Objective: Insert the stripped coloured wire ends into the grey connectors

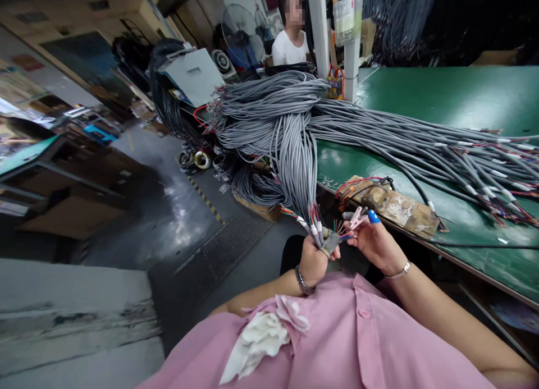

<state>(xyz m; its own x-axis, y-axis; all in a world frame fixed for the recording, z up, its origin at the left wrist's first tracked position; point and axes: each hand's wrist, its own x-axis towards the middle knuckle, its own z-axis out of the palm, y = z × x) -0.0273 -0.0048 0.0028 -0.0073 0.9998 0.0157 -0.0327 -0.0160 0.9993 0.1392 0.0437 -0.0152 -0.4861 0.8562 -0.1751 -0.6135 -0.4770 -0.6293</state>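
Note:
My left hand [314, 262] is closed round the ends of grey cables [316, 238]; one or two of its fingers have grey and tan wrapping on them. Fanned thin coloured wires [339, 230] stick out of a cable end toward my right hand [373, 244]. That hand is closed, a blue cover on one fingertip, with a pink clip [357, 218] at its fingers; the wire tips meet it there. White bands and bare coloured strands mark the other cable ends beside my left hand. The large grey cable bundle [295, 147] hangs over the table edge down to it.
More grey cables [400, 133] stretch across the green table [446, 94] to the right. A worn wooden block [391, 206] with red and black leads lies at its front edge. Behind stand a white post [351, 58], a fan [243, 32] and a person in white [290, 46].

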